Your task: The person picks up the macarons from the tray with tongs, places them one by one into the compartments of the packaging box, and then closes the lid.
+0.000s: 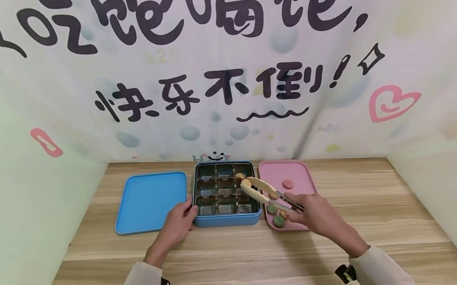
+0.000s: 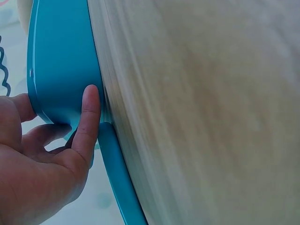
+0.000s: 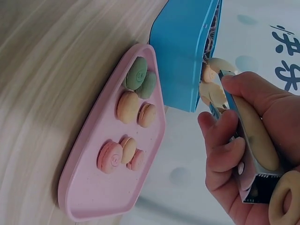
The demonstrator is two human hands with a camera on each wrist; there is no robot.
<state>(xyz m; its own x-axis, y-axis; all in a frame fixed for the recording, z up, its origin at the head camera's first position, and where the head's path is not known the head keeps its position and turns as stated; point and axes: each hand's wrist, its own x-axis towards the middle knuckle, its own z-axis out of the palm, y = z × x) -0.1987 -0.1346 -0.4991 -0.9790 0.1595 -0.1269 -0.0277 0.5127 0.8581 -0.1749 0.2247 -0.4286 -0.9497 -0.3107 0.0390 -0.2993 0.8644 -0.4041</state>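
My left hand [image 1: 179, 220] grips the near left corner of a blue box [image 1: 227, 220]. In the left wrist view the thumb [image 2: 90, 117] lies along the box's side, near the table. A divided insert [image 1: 225, 186] with several square compartments fills the box. My right hand [image 1: 317, 212] holds tongs [image 3: 253, 131] with beige tips and metal arms. Between the tips, over the box's right column, is a pale orange macaron [image 3: 207, 73]. Another tan macaron [image 1: 240, 175] seems to sit just behind the tips. Under the right hand, a pink tray [image 3: 101, 199] carries green, orange and pink macarons [image 3: 110, 157].
Left of the box a blue lid [image 1: 151, 201] lies flat on the wood-grain table [image 1: 227, 268]. The pink tray stands close along the box's right side. A printed wall [image 1: 218, 134] rises right behind them, with side walls at left and right.
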